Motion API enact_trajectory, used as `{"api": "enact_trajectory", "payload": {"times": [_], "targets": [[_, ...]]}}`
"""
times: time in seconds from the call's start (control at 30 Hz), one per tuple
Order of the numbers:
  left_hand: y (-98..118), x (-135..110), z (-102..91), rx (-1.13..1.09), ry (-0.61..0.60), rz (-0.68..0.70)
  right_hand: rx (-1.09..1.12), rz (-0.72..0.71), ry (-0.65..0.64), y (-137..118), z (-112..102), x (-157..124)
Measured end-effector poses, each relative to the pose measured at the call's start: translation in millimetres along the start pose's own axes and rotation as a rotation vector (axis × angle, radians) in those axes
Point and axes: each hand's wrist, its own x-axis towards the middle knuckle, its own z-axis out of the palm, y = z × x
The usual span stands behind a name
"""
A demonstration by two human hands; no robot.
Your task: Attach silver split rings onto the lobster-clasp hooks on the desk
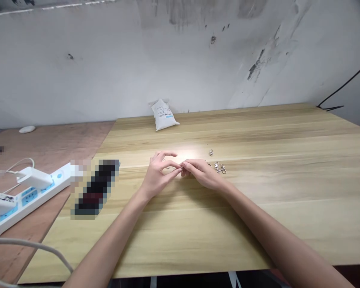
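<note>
My left hand (158,173) and my right hand (199,172) meet fingertip to fingertip over the middle of the light wooden table (258,208). Between them they pinch a small metal ring or clasp (180,165), too small to name for sure. Another thin ring (165,161) lies under the left hand's fingers. Just right of my right hand lie several small silver lobster clasps (219,168), with one more clasp (211,152) a little farther back.
A small white bag (164,115) stands at the table's far edge against the wall. At the left, on a reddish board, lie a white power strip (27,192) with plugs and cables, a blurred dark object (96,188), and a white mouse (27,129).
</note>
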Motion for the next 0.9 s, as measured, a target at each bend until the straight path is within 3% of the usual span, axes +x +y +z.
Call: {"api": "enact_trajectory", "payload": {"times": [0.2, 0.4, 0.63, 0.8, 0.9], "targets": [[2.5, 0.2, -1.8, -0.097, 0.028, -0.028, 0.232, 0.02, -0.05, -2.5, -2.7, 0.8], [2.3, 0.5, -1.7, -0.213, 0.003, -0.081, 0.286, 0.035, -0.057, -3.2, -1.8, 0.9], [3.5, 1.1, -2.1, -0.19, 0.03, -0.117, 0.283, 0.035, -0.092, -4.8, 1.2, -0.3], [3.4, 1.8, -3.7, -0.175, 0.056, -0.114, 0.094, -0.017, -0.081, -4.0, -0.4, 0.2], [3.6, 2.4, -4.3, -0.138, 0.039, -0.111, -0.285, -0.174, 0.107, 0.8, -3.2, 1.2]]}}
